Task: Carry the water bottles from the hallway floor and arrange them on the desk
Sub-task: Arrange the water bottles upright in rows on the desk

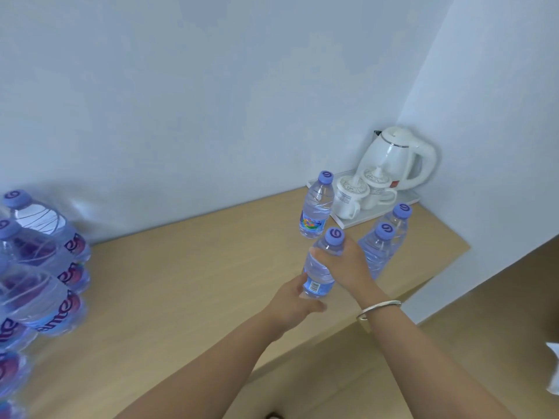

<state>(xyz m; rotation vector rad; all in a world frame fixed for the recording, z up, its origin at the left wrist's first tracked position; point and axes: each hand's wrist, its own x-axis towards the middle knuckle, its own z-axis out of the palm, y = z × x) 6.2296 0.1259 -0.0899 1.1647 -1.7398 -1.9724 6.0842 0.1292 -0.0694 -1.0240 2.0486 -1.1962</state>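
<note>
Three bottles (317, 207) already standing on the surface (181, 282) near the kettle tray (378, 211). Fourth bottle (322, 264) clamped in both hands, right (348, 267) up top, left (295, 297) low, probably touching down. Next: release, grab another from the pack (39, 282).

At the left edge of the frame we lose most of the wrapped pack of bottles (39, 282), which is cut off and smeared by blur. Our right hand (348, 267) hides the held bottle's (320, 267) shoulder, and the two bottles behind it (384, 240) overlap, bases unseen. A white object (553, 373) at the lower right edge is too cropped to identify.
</note>
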